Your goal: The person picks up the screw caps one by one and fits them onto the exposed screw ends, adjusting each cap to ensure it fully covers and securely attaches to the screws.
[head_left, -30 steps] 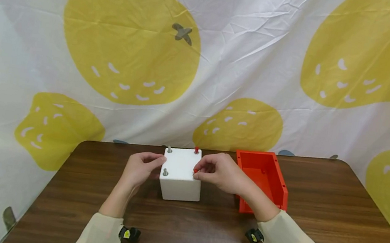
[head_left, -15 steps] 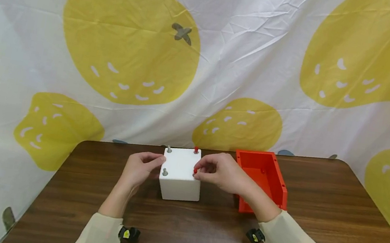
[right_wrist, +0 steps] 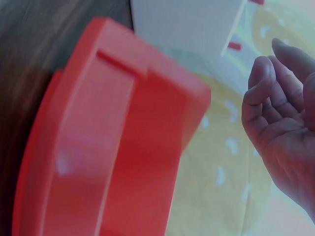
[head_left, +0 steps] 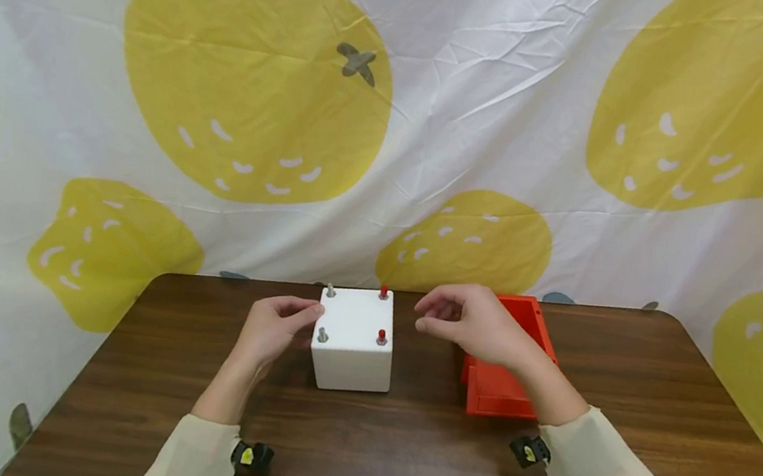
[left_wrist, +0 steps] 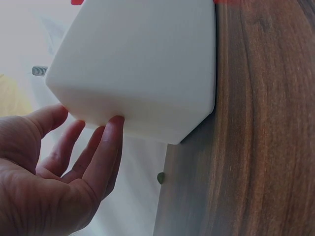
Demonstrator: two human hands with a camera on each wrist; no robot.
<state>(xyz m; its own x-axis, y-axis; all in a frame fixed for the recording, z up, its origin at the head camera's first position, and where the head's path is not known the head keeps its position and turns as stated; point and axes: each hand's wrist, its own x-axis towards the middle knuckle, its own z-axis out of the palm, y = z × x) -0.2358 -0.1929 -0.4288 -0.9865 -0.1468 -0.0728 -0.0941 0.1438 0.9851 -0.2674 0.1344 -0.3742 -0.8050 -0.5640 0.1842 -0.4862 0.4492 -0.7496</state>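
Observation:
A white block (head_left: 353, 341) stands on the table with a threaded metal stud at each top corner. The back left stud (head_left: 332, 291) and front left stud (head_left: 323, 334) are bare. Red caps sit on the right-hand studs: a back cap (head_left: 384, 292) and a front cap (head_left: 382, 335). My left hand (head_left: 275, 329) touches the block's left side with its fingertips, thumb at the top edge; the left wrist view shows these fingers (left_wrist: 106, 147) against the white face. Between block and bin hovers my right hand (head_left: 476, 322), fingers loosely bent, nothing visible in them.
A red open bin (head_left: 500, 404) stands right of the block, partly hidden behind the right forearm. The wooden table (head_left: 349, 455) ends at the back against a hanging white cloth (head_left: 262, 241) with yellow fruit prints.
My right hand has let go of the red cap on the front right stud and moved up and right, towards the bin. The left hand and the block have stayed in place.

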